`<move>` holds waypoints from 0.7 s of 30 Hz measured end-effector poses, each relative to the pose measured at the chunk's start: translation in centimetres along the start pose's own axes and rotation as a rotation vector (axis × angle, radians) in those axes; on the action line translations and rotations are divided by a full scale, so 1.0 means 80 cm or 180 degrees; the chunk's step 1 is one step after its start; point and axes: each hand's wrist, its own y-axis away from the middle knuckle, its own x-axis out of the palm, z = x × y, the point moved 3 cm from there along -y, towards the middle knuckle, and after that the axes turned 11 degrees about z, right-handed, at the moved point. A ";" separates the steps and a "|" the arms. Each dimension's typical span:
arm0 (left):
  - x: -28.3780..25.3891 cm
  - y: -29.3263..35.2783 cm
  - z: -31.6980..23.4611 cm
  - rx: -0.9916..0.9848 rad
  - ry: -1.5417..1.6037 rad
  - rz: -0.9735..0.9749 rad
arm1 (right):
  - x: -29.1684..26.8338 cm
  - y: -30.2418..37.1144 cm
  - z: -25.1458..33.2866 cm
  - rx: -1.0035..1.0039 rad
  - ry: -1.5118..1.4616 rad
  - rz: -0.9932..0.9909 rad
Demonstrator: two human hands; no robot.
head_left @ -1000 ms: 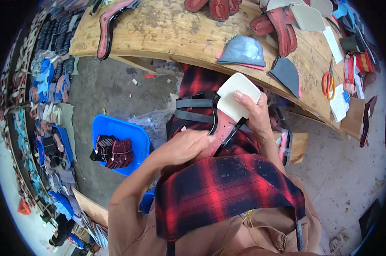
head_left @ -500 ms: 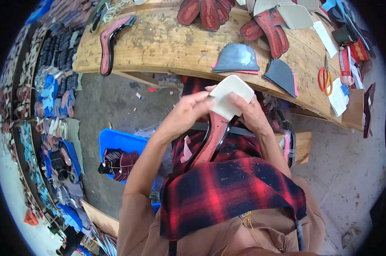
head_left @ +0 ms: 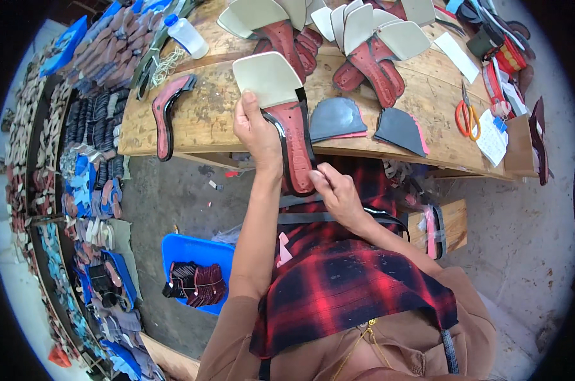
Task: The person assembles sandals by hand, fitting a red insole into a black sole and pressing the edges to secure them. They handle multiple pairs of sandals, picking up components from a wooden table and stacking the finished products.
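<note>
A shoe insole [head_left: 296, 143] with a red heel part, black edging and a broad cream front is held up at the table's front edge. My left hand [head_left: 259, 136] grips its left side where the cream and red parts meet, thumb on top. At the heel end, my right hand [head_left: 341, 193] pinches the rim with fingers curled in. Just right of the insole lie dark grey curved pieces with pink edges: one stack [head_left: 337, 119] and another [head_left: 402, 130]. Beyond it, similar red and cream insoles [head_left: 370, 70] lie fanned in piles.
On the wooden table [head_left: 217, 114] are a single red insole [head_left: 165, 117], a white bottle [head_left: 187, 38], orange-handled scissors [head_left: 468, 117] and papers [head_left: 493, 140]. A blue bin [head_left: 198, 244] with bundled dark pieces stands on the floor at left. Shelves of shoe parts [head_left: 97, 203] line the left.
The insole has moved from over my lap up and left toward the table. My right hand has shifted from the cream front to the heel end; my left still holds on.
</note>
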 end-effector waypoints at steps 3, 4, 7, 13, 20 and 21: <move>0.006 0.005 0.020 -0.0305 0.0698 -0.0413 | -0.025 0.002 0.003 0.0148 -0.0012 0.0230; 0.015 0.015 0.026 -0.0706 0.0906 -0.0100 | -0.041 -0.001 0.004 -0.0040 0.0435 0.0123; 0.029 0.066 0.022 -0.1850 0.1477 0.0793 | -0.062 0.001 0.002 -0.0885 0.2565 0.0105; 0.040 0.072 -0.004 -0.1585 0.1137 0.1085 | -0.086 -0.045 0.018 -0.0558 0.0406 -0.0406; 0.050 0.093 0.004 -0.1641 0.1433 0.1290 | -0.045 -0.044 0.012 0.0110 -0.1007 -0.0004; 0.042 0.097 0.009 -0.1760 0.1515 0.1410 | -0.037 -0.026 0.001 0.0317 -0.1090 0.0151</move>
